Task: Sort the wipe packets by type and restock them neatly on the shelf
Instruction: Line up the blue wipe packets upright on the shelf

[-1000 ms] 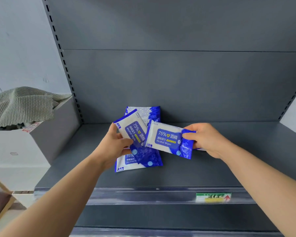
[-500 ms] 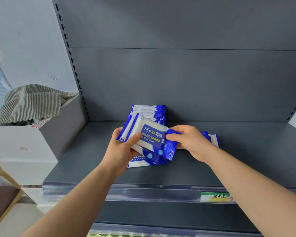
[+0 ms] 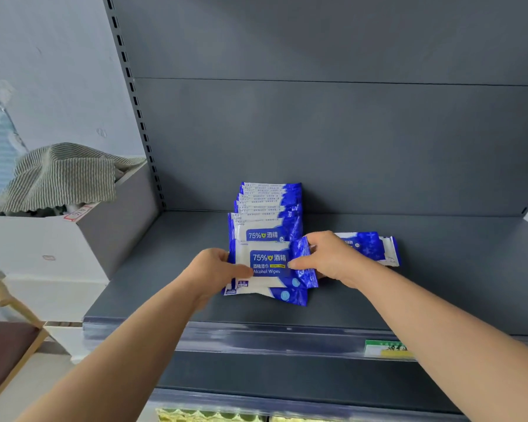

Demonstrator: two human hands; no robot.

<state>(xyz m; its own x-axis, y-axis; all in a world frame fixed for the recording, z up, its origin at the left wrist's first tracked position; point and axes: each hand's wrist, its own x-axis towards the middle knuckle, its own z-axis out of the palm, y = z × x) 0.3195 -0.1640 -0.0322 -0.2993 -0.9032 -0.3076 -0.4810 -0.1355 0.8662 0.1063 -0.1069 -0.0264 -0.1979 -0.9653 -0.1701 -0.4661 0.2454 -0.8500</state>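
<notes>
Blue-and-white alcohol wipe packets stand in a leaning row on the dark grey shelf, running back toward the rear panel. The front packet reads "75% Alcohol Wipes". My left hand grips its left edge, thumb on the face. My right hand pinches its right blue end. Another packet lies flat under it at the front. Behind my right hand one or two more packets lie flat on the shelf.
A white cardboard box with a striped grey cloth stands left of the shelf upright. A clear price rail with a green label runs along the shelf's front edge. A wooden chair corner shows at the lower left.
Both hands brought their two packets together and set them against the front of the standing row. The view shifted left and down a little.
</notes>
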